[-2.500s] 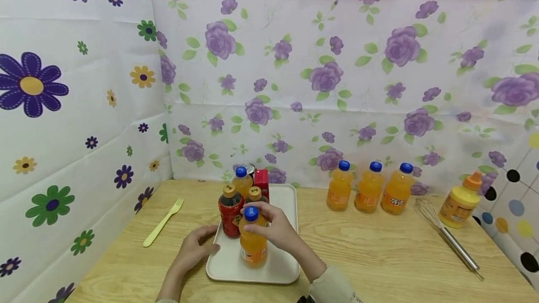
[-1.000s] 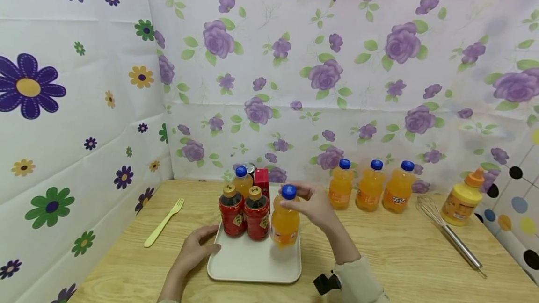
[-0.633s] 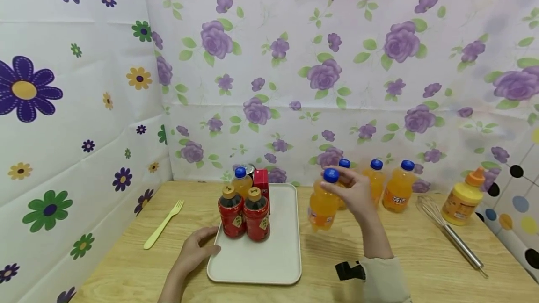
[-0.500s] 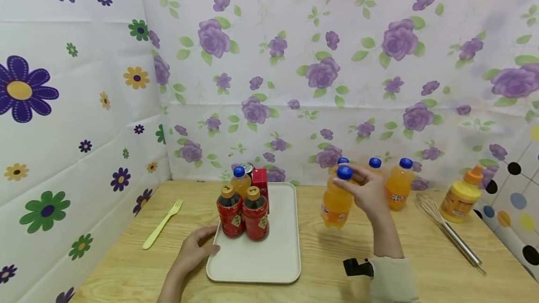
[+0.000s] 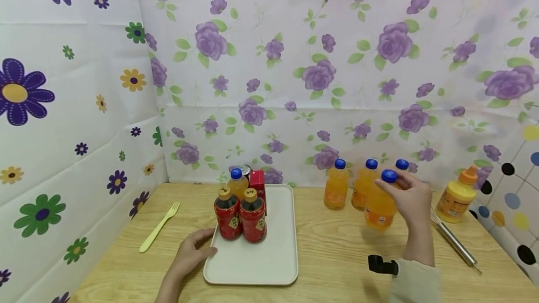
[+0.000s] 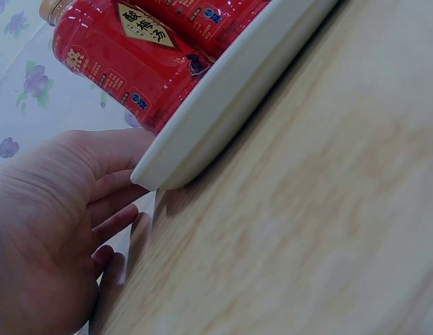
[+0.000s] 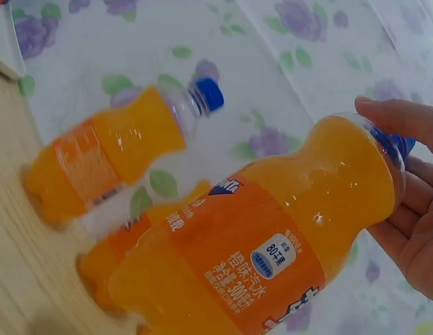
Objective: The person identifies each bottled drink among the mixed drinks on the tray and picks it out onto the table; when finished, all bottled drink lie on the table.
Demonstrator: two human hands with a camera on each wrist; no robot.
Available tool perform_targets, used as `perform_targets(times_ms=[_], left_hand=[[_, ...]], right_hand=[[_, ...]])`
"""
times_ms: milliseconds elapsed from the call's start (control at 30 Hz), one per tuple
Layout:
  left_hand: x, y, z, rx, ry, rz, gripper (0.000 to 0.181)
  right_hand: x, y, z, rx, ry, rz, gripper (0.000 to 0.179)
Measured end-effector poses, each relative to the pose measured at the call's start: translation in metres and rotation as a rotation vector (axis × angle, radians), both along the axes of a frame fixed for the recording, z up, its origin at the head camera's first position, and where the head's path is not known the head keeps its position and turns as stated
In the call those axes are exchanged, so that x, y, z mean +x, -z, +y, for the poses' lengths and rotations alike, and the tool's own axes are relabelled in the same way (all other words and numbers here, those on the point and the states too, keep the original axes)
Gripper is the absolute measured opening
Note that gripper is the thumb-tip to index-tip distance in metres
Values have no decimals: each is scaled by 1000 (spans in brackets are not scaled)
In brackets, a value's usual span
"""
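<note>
My right hand (image 5: 414, 198) grips an orange soda bottle (image 5: 379, 207) near its blue cap. It hangs tilted above the table, in front of a row of similar bottles; the right wrist view shows its orange label (image 7: 244, 258) and my thumb and fingers at its neck. At the left edge of a white tray (image 5: 269, 261), my left hand (image 5: 191, 251) rests with relaxed fingers touching the rim. Two red-labelled dark drink bottles (image 5: 253, 221) stand on the tray. Behind them are another orange soda bottle (image 5: 237, 183), a red box (image 5: 258, 183) and a partly hidden can (image 5: 244, 169).
Three orange soda bottles, the leftmost (image 5: 336, 188) fully visible, stand along the back wall. To their right are a whisk (image 5: 456, 244) and a yellow squeeze bottle (image 5: 455, 200) with an orange cap. A pale yellow fork (image 5: 160, 228) lies left of the tray.
My right hand has carried the orange soda bottle off the tray's front and across to the right, before the row of bottles. My left hand has stayed at the tray's edge.
</note>
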State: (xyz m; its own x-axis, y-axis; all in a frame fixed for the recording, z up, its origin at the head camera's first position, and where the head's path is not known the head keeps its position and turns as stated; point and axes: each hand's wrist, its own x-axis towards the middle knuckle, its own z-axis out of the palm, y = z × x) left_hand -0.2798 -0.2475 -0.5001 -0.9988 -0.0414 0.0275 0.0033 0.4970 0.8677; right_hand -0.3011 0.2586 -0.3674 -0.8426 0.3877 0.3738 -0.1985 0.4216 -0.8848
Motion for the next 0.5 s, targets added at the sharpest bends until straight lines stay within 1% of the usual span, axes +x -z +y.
perform_targets(times_ms=[100, 167, 367, 467, 500], left_hand=[[0, 1, 0, -6, -2, -6, 58], [0, 1, 0, -9, -1, -6, 58], [-1, 1, 0, -12, 2, -14, 58], [-1, 1, 0, -8, -4, -11, 57], [-1, 1, 0, -7, -5, -8, 57]], right_hand=[[0, 4, 13, -41, 83, -76, 58], [0, 8, 22, -87, 120, -104, 59], [0, 17, 41, -248, 195, -174, 64], [1, 20, 47, -351, 222, -180, 65], [1, 22, 48, -370, 231, -179, 66]])
